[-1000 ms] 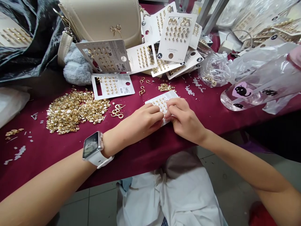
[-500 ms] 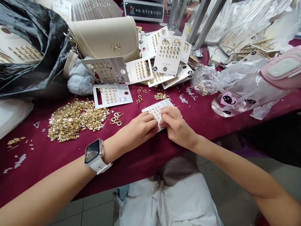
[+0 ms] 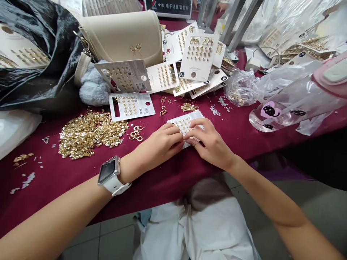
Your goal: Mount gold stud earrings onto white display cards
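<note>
Here, the left hand (image 3: 161, 143) and right hand (image 3: 211, 143) hold their grips clamped on a white rectangular card of gold stud earrings (image 3: 189, 117).

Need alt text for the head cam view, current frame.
A left hand wearing a white-strapped watch and a right hand press on a white earring card on a maroon tablecloth. A heap of gold earring pieces lies to the left; more cards and a cream handbag lie beyond.
</note>
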The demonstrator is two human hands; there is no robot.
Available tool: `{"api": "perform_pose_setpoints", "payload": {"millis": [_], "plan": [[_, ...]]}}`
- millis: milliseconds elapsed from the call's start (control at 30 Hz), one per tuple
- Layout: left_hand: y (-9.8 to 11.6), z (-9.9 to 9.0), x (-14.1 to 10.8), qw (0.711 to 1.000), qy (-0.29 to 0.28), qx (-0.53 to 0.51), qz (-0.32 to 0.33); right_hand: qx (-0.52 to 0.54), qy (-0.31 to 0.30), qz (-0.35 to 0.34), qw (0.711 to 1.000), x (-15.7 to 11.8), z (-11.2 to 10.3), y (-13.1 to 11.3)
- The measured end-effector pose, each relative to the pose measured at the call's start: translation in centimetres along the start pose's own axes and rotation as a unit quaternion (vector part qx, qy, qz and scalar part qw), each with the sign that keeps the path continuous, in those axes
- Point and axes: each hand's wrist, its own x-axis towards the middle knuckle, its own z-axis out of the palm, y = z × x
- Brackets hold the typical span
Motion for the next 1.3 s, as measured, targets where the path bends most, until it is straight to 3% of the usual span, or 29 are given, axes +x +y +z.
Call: {"api": "perform_pose_setpoints", "payload": {"millis": [433,1200,1300], "plan": [[0.08,-0.27,0.1,1.0,-0.024,0.009,-0.011,0.026,-0.001,0.02,0.999,-0.26,-0.25,0.28],[-0.32,0.3,-0.11,1.0,0.012,-0.007,0.023,0.006,-0.028,-0.029,0.999,0.16,-0.53,0.18],[-0.21,0.15,-0.01,1.0,0.012,0.007,0.025,0.024,0.011,-0.021,0.999,0.1,-0.58,0.1]]}}
